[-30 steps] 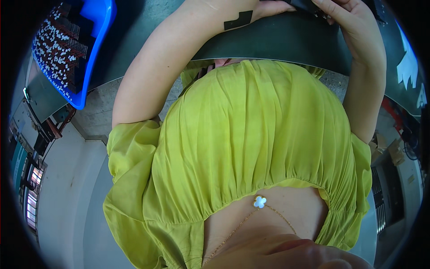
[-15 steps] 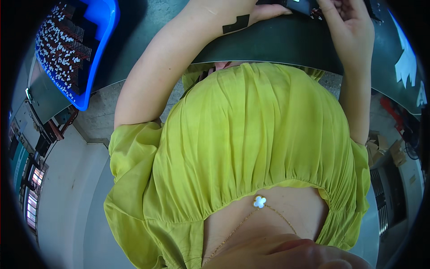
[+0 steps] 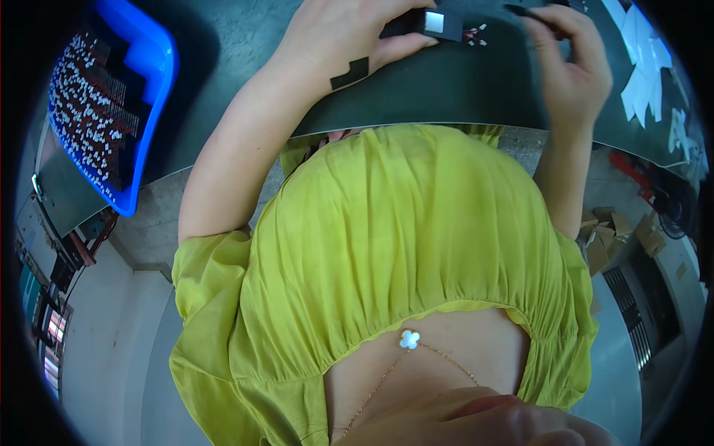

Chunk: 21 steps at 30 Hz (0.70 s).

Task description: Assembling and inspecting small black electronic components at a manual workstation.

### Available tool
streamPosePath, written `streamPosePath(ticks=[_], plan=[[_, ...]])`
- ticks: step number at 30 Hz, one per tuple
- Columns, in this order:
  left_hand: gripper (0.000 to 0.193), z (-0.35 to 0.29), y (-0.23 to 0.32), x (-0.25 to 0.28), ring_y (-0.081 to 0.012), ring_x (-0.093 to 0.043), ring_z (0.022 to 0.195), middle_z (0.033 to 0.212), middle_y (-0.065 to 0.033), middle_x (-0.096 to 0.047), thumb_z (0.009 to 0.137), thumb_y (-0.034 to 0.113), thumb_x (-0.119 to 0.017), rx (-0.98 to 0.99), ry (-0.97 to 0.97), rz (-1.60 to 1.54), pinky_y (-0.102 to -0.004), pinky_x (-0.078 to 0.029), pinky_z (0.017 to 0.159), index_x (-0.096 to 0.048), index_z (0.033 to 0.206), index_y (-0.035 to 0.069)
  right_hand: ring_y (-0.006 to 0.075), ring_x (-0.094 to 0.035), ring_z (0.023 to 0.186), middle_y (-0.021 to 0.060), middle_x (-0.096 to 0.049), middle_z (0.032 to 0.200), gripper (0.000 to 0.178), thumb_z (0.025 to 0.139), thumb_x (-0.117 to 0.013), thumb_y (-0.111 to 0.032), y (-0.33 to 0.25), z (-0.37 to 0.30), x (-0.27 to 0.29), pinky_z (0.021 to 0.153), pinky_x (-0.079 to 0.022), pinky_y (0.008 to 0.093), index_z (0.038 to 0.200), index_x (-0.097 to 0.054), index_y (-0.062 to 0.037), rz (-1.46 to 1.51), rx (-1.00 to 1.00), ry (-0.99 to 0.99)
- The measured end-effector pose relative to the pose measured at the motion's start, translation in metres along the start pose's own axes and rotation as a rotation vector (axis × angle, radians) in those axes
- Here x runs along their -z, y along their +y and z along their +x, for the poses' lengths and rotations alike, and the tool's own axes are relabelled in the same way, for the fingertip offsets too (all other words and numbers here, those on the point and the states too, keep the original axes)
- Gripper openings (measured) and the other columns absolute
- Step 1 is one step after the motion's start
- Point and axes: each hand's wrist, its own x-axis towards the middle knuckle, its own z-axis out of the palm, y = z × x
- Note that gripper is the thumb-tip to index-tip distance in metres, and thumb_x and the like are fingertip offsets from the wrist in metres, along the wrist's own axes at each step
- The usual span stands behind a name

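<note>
Blue plastic bin: sitting at far left, holding many white-tipped, dark red pieces.
Left hand: lying nearer the block; fingers are gripping its left part, thumb running along the near side.
Black rectangular block with pale square patch: sitting over the dark green surface, left of the right fingers; long axis is running left to right.
Red wires with white connectors: projecting from the block's right end, pointing toward the right hand.
Right hand: standing apart from the wires; fingers are apparently pinching a dark slender piece, its outline blurring.
White jagged-edged sheets: lying at far right.
</note>
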Motion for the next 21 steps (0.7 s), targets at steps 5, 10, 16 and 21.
streamPosePath(ticks=[5, 10, 16, 21], plan=[[0.047, 0.004, -0.003, -0.006, -0.0393, -0.057, 0.128, 0.131, -0.0182, -0.063, 0.076, 0.029, -0.088, -0.063, 0.154, -0.075, -0.0674, -0.029, 0.116, -0.072, 0.115, 0.009, 0.0105, -0.066, 0.093, 0.0013, -0.075, 0.105, 0.016, 0.093, -0.077, -0.011, 0.082, -0.017, 0.074, 0.084, -0.049, 0.0262, 0.108, -0.077, -0.0054, -0.158, -0.193, 0.025], [0.036, 0.006, -0.005, -0.002, -0.0295, -0.074, 0.104, 0.116, -0.0189, -0.073, 0.088, -0.006, -0.071, 0.02, 0.506, -0.252, -0.0333, -0.057, 0.087, -0.074, 0.122, 0.004, 0.0158, -0.066, 0.1, 0.004, -0.075, 0.106, 0.023, 0.09, -0.081, -0.018, 0.094, -0.013, 0.071, 0.085, -0.048, 0.0282, 0.109, -0.076, -0.0077, -0.459, -0.098, -0.027], [0.07, 0.004, 0.002, -0.004, -0.0256, -0.063, 0.128, 0.143, -0.0193, -0.061, 0.089, -0.008, -0.068, 0.054, 0.462, -0.408, -0.0305, -0.049, 0.102, -0.045, 0.154, 0.004, 0.0144, -0.067, 0.095, 0.0078, -0.074, 0.108, 0.023, 0.09, -0.081, -0.011, 0.058, -0.004, 0.056, 0.084, -0.05, 0.028, 0.111, -0.074, -0.0036, -0.319, -0.067, 0.166], [0.074, -0.003, 0.0, -0.008, -0.0241, -0.06, 0.131, 0.148, -0.0189, -0.057, 0.09, -0.008, -0.067, 0.05, 0.389, -0.524, -0.0308, -0.047, 0.105, -0.041, 0.157, 0.004, 0.0141, -0.061, 0.085, 0.0068, -0.067, 0.099, 0.016, 0.087, -0.075, 0.002, -0.044, 0.021, -0.025, 0.078, -0.049, 0.0258, 0.103, -0.071, -0.0006, 0.077, -0.003, -0.048]])
